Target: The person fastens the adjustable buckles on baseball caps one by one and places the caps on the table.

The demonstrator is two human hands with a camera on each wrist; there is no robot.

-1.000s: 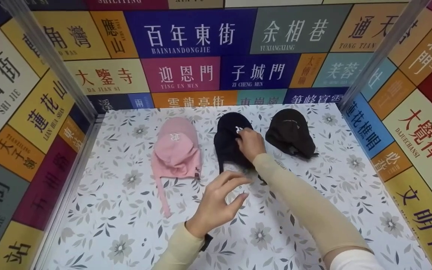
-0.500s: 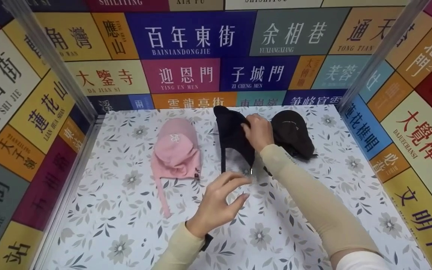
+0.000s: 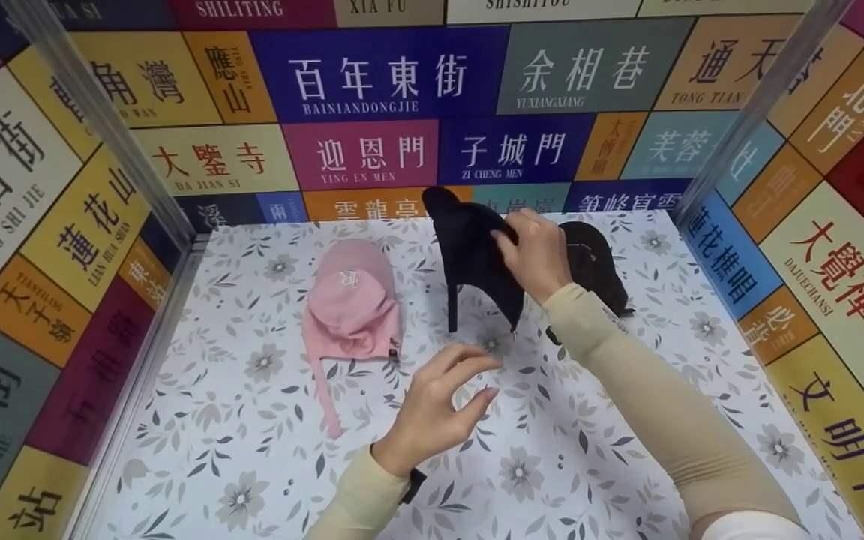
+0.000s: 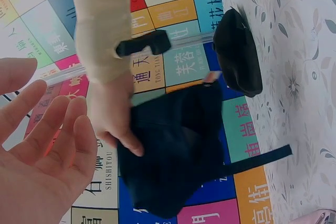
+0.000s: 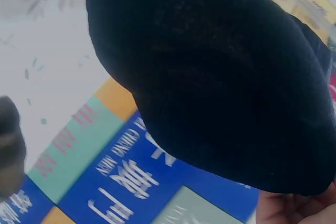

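A dark navy baseball cap (image 3: 473,244) hangs raised off the table, its loose back strap (image 4: 257,161) dangling. My right hand (image 3: 541,251) grips it by the right side, thumb on the near face in the left wrist view. Close up, the same cap fills most of the right wrist view, with fingertips (image 5: 296,211) at its lower edge. Lower in the head view, my left hand (image 3: 439,412) hovers with loosely curved fingers and holds nothing. A pink cap (image 3: 353,300) with a white emblem lies to the left, strap trailing toward me. Behind my right hand is a dark brown cap (image 3: 593,259), partly hidden.
The table (image 3: 241,420) wears a white cover with grey flowers and leaves. Printed panels with large characters, such as the blue sign (image 3: 379,75), wall in the back and both sides. Clear corner posts (image 3: 758,112) stand at the rear.
My right hand has lifted the navy cap off the table, moving up and slightly right, and the cap's strap now hangs down. My left hand and the pink cap have stayed put.
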